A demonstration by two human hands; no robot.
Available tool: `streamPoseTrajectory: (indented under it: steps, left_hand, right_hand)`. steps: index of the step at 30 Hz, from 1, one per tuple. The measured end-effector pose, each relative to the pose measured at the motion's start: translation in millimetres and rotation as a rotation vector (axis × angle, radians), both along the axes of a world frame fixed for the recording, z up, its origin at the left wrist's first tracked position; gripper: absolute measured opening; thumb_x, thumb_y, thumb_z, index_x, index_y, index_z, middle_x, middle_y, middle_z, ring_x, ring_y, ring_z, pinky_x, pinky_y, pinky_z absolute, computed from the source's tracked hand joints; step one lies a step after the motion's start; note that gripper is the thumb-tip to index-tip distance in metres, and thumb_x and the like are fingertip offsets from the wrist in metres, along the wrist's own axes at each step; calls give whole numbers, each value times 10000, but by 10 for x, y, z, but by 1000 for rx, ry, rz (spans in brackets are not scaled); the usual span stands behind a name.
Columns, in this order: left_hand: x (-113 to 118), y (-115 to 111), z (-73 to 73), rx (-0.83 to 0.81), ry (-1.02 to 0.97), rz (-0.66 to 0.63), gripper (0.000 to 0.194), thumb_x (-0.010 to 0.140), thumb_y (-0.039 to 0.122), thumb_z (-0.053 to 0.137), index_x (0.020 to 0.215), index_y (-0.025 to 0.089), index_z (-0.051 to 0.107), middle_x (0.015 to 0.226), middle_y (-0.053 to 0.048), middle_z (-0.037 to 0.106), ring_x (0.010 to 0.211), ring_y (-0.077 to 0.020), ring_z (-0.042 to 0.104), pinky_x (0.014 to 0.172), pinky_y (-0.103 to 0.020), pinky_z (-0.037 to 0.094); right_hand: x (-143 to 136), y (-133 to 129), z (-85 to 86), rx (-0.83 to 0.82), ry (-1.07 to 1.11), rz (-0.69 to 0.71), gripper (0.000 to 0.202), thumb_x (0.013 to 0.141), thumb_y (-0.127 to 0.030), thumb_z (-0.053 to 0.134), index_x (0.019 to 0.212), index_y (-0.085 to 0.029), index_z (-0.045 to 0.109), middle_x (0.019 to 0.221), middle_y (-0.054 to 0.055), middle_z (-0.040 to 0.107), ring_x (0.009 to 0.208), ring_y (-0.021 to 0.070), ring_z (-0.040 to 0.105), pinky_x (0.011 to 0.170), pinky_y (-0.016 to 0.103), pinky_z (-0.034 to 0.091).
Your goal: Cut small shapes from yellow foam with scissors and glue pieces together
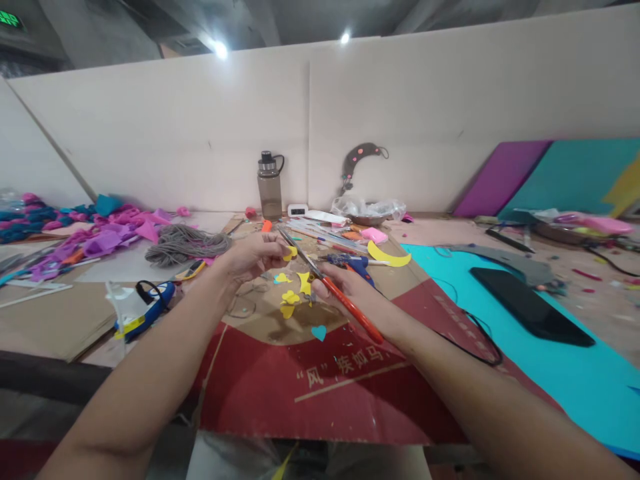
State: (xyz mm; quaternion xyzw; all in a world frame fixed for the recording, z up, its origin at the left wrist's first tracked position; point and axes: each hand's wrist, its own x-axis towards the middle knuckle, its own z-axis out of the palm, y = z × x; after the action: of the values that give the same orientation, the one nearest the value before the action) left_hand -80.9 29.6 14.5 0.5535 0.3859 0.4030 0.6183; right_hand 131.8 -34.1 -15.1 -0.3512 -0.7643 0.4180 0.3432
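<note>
My left hand (259, 255) pinches a small yellow piece (290, 253) between thumb and fingers. Red-handled scissors (350, 310) are held in my right hand (350, 290), their blades pointing up and left toward that piece. Below the hands, yellow cut shapes (290, 298) and a blue heart (319, 333) lie on the red and brown cardboard (310, 413). A yellow crescent (389, 255) lies beyond my right hand, near a blue glue gun (356, 265) partly hidden by that hand.
A bottle (270, 187) stands at the back by the wall. Grey cord (185, 245), purple scraps (103, 241) and a white-and-blue device (143, 310) lie left. A black phone (530, 307) rests on a cyan sheet (595, 387) at right.
</note>
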Motion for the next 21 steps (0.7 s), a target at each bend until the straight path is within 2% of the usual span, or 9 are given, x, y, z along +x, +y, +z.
streamPoseTrajectory:
  steps: [7,13,21]
  left_hand:
    - [-7,15,-18,2,8,1,142,586,128,752,606,107,613,626,-7,624,553,-57,540,556,-181,422]
    - [-11,15,-11,-5,1,-22,142,596,126,745,612,108,606,629,-2,614,568,-59,541,570,-181,431]
    - [-1,13,-8,7,26,-8,141,585,124,742,597,109,603,606,2,604,543,-55,527,556,-184,415]
  right_hand:
    - [1,15,-30,6,0,-1,267,850,-444,555,821,-181,514,749,-19,444,650,103,384,585,226,339]
    - [-16,-7,-22,-59,28,6,285,845,-463,553,851,-180,516,721,-27,429,620,97,373,549,223,316]
    - [-15,2,-31,-19,-1,-17,271,846,-444,555,806,-180,507,713,-26,439,615,95,379,552,228,319]
